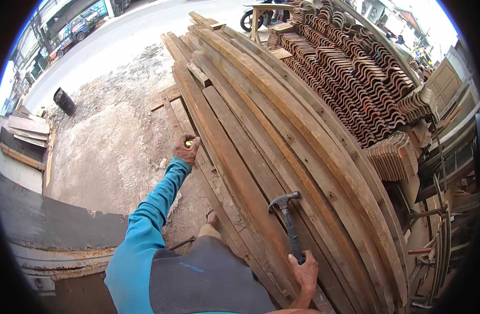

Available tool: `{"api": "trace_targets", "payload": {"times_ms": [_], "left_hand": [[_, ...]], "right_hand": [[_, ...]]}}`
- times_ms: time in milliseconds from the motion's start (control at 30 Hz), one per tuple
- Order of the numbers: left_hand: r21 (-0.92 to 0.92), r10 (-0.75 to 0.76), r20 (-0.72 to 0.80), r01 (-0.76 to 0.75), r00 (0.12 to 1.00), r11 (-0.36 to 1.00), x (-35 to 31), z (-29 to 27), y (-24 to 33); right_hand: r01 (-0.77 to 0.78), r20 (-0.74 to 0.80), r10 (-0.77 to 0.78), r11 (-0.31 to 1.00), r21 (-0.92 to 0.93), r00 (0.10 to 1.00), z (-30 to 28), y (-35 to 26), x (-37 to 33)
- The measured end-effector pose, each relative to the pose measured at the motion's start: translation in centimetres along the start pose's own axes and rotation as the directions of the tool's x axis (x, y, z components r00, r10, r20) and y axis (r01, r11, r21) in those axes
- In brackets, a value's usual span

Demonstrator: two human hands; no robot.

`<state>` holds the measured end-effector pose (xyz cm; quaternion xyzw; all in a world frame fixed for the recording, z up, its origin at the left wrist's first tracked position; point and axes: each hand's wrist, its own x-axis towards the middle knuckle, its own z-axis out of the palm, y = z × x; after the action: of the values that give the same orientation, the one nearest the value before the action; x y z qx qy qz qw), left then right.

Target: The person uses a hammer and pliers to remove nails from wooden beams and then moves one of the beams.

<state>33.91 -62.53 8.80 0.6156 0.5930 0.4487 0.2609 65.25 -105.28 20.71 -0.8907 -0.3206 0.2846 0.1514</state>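
Note:
My right hand (305, 273) grips the lower end of a claw hammer (290, 227). Its dark metal head lies over the stacked wooden beams (240, 167), pointing away from me. My left hand (186, 150) is stretched forward at the left side of the stack, fingers closed. Between them shows a bit of a small yellow thing (189, 143), too covered to name. Close by that hand, a narrow wooden plank (211, 191) runs along the stack's left edge.
Rows of clay roof tiles (339, 68) stand right of the beams. My foot (212, 217) is on the ground left of the narrow plank. Farther left are a dark bucket-like container (65, 101) and a low wall (72, 220). A road (119, 39) passes beyond.

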Motion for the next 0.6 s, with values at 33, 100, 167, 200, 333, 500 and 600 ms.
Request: {"api": "trace_targets", "payload": {"times_ms": [33,100,167,200,333,500,600], "left_hand": [[-0.017,0.091,-0.016,-0.091,0.996,0.996,3.9,0.0,0.7],[-0.011,0.118,0.035,-0.118,0.992,0.993,12.0,0.5,0.7],[0.127,0.100,0.143,-0.118,0.985,0.985,18.1,2.9,1.2],[0.116,0.100,0.156,-0.119,0.983,0.986,20.7,3.9,1.0],[0.328,0.067,0.275,-0.159,0.959,0.931,27.3,6.5,0.9],[0.477,-0.037,0.490,-0.233,0.871,0.847,31.2,7.3,0.9],[0.493,-0.001,0.513,-0.294,0.859,0.819,32.6,7.9,-0.2]], "right_hand": [[-0.010,-0.015,0.010,1.000,0.013,1.000,0.4,0.2,0.1],[-0.022,-0.051,0.024,0.999,0.030,0.998,1.2,-0.8,0.7],[-0.108,-0.129,0.111,0.994,0.028,0.985,1.4,-1.9,0.0],[-0.122,-0.137,0.124,0.992,0.025,0.983,1.5,-2.2,0.2],[-0.306,-0.136,0.305,0.952,0.014,0.943,2.7,-3.4,0.3],[-0.380,-0.271,0.373,0.925,0.029,0.887,4.1,-2.4,0.7],[-0.390,-0.082,0.395,0.918,0.078,0.915,4.0,-1.6,1.2]]}}
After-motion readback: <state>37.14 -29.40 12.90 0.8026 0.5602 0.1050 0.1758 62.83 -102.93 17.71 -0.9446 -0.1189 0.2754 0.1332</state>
